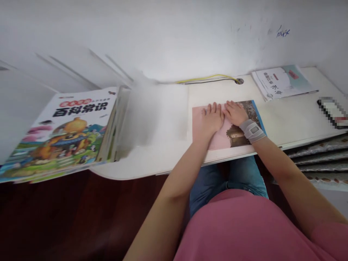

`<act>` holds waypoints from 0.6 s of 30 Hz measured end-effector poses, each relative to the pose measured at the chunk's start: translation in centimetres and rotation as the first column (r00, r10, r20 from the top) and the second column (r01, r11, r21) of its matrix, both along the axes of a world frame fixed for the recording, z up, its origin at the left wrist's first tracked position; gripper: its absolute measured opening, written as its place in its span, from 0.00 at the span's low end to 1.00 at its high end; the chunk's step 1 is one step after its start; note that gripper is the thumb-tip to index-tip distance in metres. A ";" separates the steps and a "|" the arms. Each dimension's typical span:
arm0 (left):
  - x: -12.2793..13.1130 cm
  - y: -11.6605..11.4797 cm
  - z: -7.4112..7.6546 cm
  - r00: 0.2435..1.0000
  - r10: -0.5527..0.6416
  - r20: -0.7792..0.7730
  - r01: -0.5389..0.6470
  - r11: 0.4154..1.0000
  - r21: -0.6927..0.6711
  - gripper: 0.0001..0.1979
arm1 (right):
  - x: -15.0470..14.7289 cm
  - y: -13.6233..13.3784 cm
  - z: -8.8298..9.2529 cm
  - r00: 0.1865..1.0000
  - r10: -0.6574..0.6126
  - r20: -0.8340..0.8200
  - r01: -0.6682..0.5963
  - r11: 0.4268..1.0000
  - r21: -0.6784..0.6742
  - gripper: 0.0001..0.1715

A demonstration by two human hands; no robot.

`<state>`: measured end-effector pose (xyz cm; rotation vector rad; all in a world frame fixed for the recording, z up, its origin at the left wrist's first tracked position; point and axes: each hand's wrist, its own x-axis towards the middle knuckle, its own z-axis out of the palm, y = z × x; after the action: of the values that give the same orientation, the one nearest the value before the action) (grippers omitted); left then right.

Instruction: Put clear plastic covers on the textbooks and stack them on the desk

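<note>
Main risk: the thin pink booklet (217, 142) lies close to the front edge of the white tabletop (285, 125) with both hands pressing on it, so a sideways push on that smooth surface could slide it toward the edge or crease the pink sheet. The left grip (208, 120) and right grip (235, 113) are both open, palms down, fingers extended, holding nothing, resting side by side and almost touching on the booklet. The grey wrist brace (252, 131) on the right wrist is right beside the booklet's blue edge and could catch it if the arm drags. The thick picture book (65, 127) and the books stacked with it stick out past the left end of the tabletop, so a knock could tip them onto the dark wood floor (54, 214). The pixelated phone (333, 112) is also near the edge at far right.

Booklet looks flat: pink on the left, brown photo panel on the right, blue strip along the right side. Cannot tell if the pink is a cover or a loose sheet. A workbook (282, 83) lies further back, near a yellow cable (206, 77).
</note>
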<state>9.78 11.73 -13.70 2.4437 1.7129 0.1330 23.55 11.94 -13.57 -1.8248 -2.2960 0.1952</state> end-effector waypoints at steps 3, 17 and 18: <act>-2.2 0.8 0.0 0.997 0.077 -0.014 -0.077 0.997 0.018 0.32 | 1.9 0.0 -0.7 0.999 -0.006 0.054 0.005 1.000 0.020 0.33; -5.4 1.1 -0.7 0.888 0.377 0.263 -0.412 0.906 0.092 0.29 | 7.5 0.0 -1.2 0.977 -0.176 0.119 0.169 0.983 0.067 0.34; -5.5 1.1 -0.6 0.866 0.370 0.336 -0.416 0.906 0.075 0.29 | 7.3 0.0 -1.2 0.975 -0.179 0.131 0.168 0.982 0.091 0.33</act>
<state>4.27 12.80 -14.32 1.9773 2.0776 0.6802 30.89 11.94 -14.73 -2.0430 -2.1802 -0.0501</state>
